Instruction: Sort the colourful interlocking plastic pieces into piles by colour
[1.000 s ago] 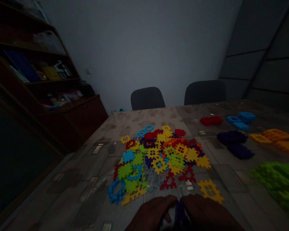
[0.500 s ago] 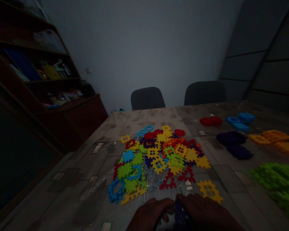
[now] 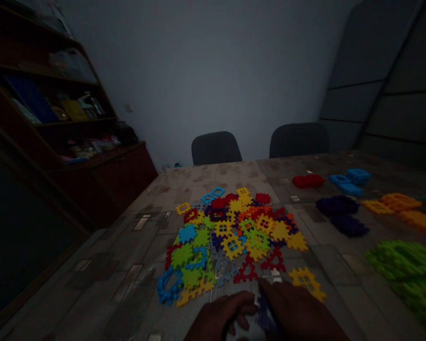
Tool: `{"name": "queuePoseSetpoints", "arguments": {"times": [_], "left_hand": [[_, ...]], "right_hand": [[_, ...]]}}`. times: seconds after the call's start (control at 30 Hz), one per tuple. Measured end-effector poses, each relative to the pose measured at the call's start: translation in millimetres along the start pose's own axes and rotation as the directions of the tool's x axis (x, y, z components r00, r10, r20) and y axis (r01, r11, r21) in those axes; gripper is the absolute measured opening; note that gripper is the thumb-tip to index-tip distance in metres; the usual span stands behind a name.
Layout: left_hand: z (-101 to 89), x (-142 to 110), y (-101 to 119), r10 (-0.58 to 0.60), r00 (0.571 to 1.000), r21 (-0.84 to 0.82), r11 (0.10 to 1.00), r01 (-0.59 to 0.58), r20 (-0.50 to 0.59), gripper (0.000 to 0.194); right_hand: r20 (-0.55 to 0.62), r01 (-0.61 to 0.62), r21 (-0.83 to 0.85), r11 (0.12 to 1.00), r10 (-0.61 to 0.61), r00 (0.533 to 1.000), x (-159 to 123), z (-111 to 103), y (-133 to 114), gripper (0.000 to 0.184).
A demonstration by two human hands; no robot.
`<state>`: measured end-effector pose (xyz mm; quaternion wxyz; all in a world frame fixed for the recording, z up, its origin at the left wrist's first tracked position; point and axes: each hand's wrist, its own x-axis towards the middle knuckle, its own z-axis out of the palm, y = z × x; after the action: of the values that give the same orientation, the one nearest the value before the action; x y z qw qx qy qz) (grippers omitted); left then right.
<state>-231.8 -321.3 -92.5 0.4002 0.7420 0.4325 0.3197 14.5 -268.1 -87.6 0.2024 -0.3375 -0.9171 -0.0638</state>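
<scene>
At the bottom edge, my right hand is closed over dark purple toothed building pieces, probably several together. My left hand is beside them with its fingers curled, the fingertips close to the purple edge. A pale grey patch shows under these fingers; I cannot make out whether they grip it. In front of both hands spreads a mixed heap of flat interlocking pieces. Nearest are a yellow window piece, red triangle pieces, a grey piece and a small whitish piece.
Sorted piles lie on the right: green pieces, dark purple pieces, orange pieces, blue pieces and red pieces. Blue ring-like pieces lie at the heap's left. Two chairs stand behind the patterned table.
The view has shifted slightly. My left fingertips appear a little farther from the purple pieces, and my right hand still covers them. The heap and piles look the same.
</scene>
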Motion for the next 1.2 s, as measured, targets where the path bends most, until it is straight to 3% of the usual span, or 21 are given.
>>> {"name": "queuePoseSetpoints", "arguments": {"times": [0.13,0.5,0.6,0.7,0.8,0.97,1.07,1.2], "left_hand": [[-5.0,-1.7,5.6,0.083,0.995,0.01,0.997,-0.083,-0.064,0.059],[-12.0,-2.3,15.8,0.04,0.996,0.093,0.995,-0.032,-0.082,0.045],[-16.0,1.1,19.8,0.173,0.979,0.208,0.967,-0.148,-0.106,0.04],[-18.3,6.6,20.9,0.356,0.931,0.359,0.882,-0.307,-0.079,0.043],[-19.3,11.1,18.9,0.445,0.895,0.512,0.777,-0.366,-0.036,0.042],[-34.9,13.7,26.0,0.393,0.919,0.602,0.742,-0.296,-0.032,0.036],[-54.9,18.3,33.6,0.259,0.958,0.638,0.76,-0.122,-0.126,0.029],[-80.1,31.3,29.0,0.121,0.96,0.688,0.72,0.091,-0.253,0.031]], "right_hand": [[0.108,-0.087,0.071,0.994,0.079,0.991,2.3,0.3,10.4,0.071],[0.08,-0.073,0.087,0.994,0.067,0.995,-3.0,-1.1,9.2,0.08],[0.072,-0.087,0.12,0.989,0.079,0.994,-2.1,-7.7,22.2,0.081],[0.091,-0.057,0.18,0.982,0.041,0.995,1.7,-16.8,38.5,0.06],[0.145,-0.116,0.204,0.972,0.087,0.986,9.4,-26.5,44.5,0.045],[0.229,-0.191,0.232,0.954,0.137,0.964,26.8,-33.1,44.4,0.049],[0.162,-0.147,0.256,0.955,0.108,0.981,35.1,-30.9,51.0,0.05],[0.134,-0.15,0.322,0.935,0.112,0.985,43.6,-35.3,60.1,0.046]]}}
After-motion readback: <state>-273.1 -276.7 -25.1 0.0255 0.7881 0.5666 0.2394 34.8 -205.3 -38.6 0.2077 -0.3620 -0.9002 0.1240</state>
